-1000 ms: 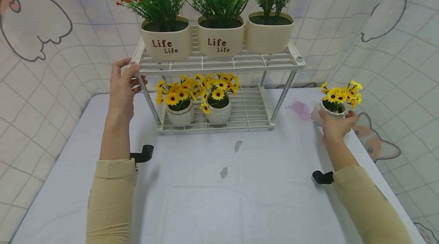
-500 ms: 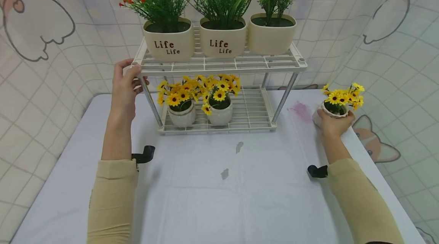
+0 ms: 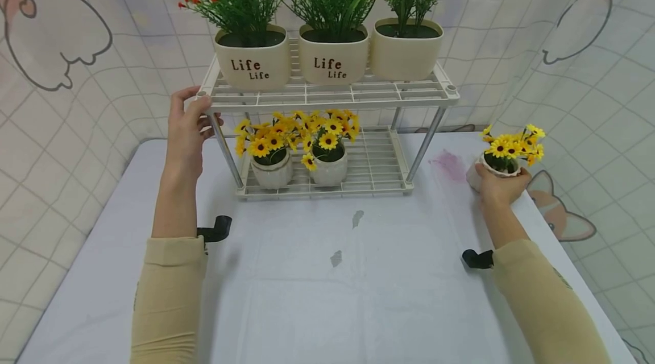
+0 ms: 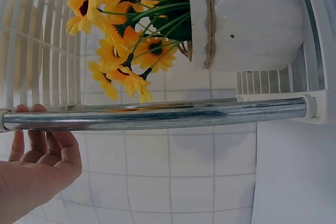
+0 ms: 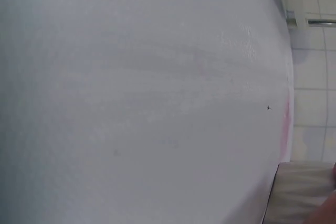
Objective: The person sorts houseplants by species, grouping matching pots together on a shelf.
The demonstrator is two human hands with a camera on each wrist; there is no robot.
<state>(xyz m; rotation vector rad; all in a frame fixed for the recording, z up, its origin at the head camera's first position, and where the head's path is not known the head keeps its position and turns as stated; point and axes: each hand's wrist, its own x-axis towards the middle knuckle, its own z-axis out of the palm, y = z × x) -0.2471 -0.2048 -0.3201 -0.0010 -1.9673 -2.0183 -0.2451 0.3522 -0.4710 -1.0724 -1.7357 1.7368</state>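
A two-tier white wire rack (image 3: 327, 105) with metal posts stands at the back of the table. My left hand (image 3: 185, 131) grips its upper left corner; in the left wrist view, fingers (image 4: 66, 150) bend at the top of the metal post (image 4: 173, 116). Far to the right, my right hand (image 3: 500, 186) holds a small white pot of yellow artificial flowers (image 3: 512, 145) by its near side, at the table's right edge. In the right wrist view only part of that white pot (image 5: 296, 192) shows. Two similar potted yellow flowers (image 3: 271, 173) (image 3: 329, 170) sit on the lower tier, left and middle.
Three cream planters (image 3: 253, 62) (image 3: 334, 60) (image 3: 406, 54) with red-flowered greenery line the upper tier. A white cloth covers the table (image 3: 307, 307), with a pink stain (image 3: 450, 165) right of the rack. A tile-patterned curtain (image 3: 512, 57) hangs behind.
The right forearm has shifted slightly to the left since a second ago. The view has moved a little. Both hands keep their grips, and the rack's pots stay in place.
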